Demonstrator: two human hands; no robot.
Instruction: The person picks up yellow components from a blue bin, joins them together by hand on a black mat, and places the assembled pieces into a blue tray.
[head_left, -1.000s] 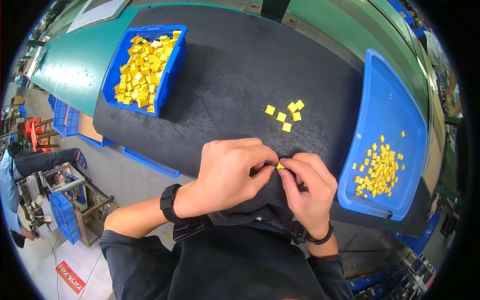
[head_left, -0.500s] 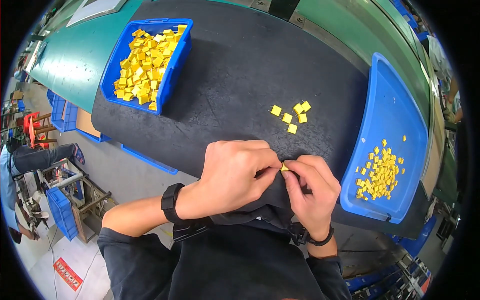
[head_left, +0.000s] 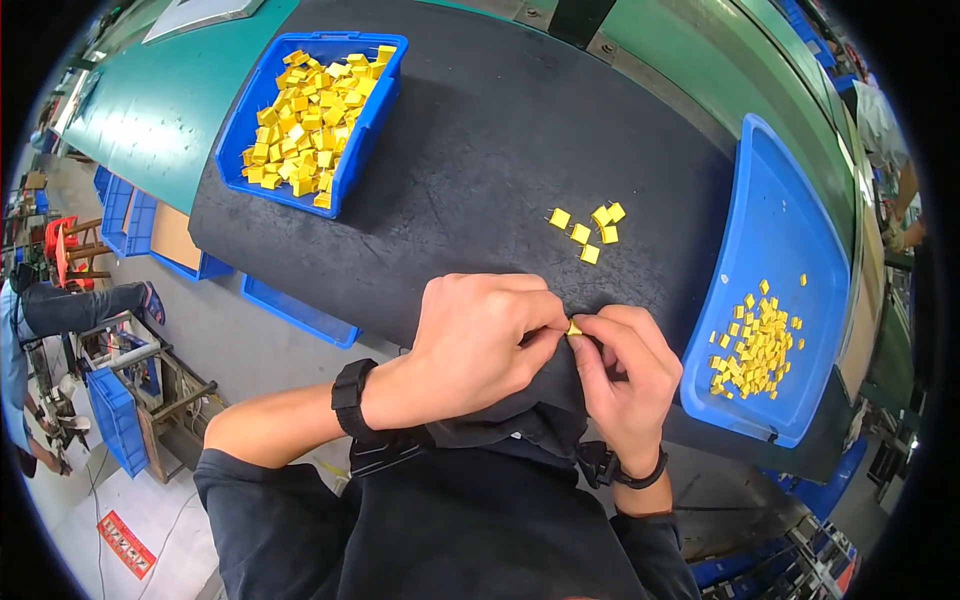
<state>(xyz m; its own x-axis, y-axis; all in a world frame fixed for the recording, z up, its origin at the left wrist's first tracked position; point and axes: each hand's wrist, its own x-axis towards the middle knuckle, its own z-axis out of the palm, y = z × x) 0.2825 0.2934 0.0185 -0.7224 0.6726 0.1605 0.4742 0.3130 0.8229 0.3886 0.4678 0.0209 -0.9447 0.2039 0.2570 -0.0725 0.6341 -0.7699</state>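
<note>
- Head view, lower centre of the frame: the left hand (head_left: 478, 338) and the right hand (head_left: 622, 372) met fingertip to fingertip just above the person's dark shirt, at the near edge of the black mat (head_left: 480, 160).
- Both hands pinched 1 small yellow square component (head_left: 574, 327) between thumbs and forefingers; only a corner of it showed between the fingertips.
- Each hand was closed in a fine pinch on that piece, the other fingers curled in.
- A black wristband (head_left: 352, 396) sat on the left wrist, and a black bracelet (head_left: 640, 478) on the right.
- Centre right, on the mat above the hands: 5 loose yellow components (head_left: 588, 226) lay in a small cluster, well apart from the fingers.
- Upper left: a deep blue bin (head_left: 375, 110) was heaped with yellow components.
- Right side: a shallow blue tray (head_left: 780, 210) held a scatter of yellow components in its lower part, near the right hand.
</note>
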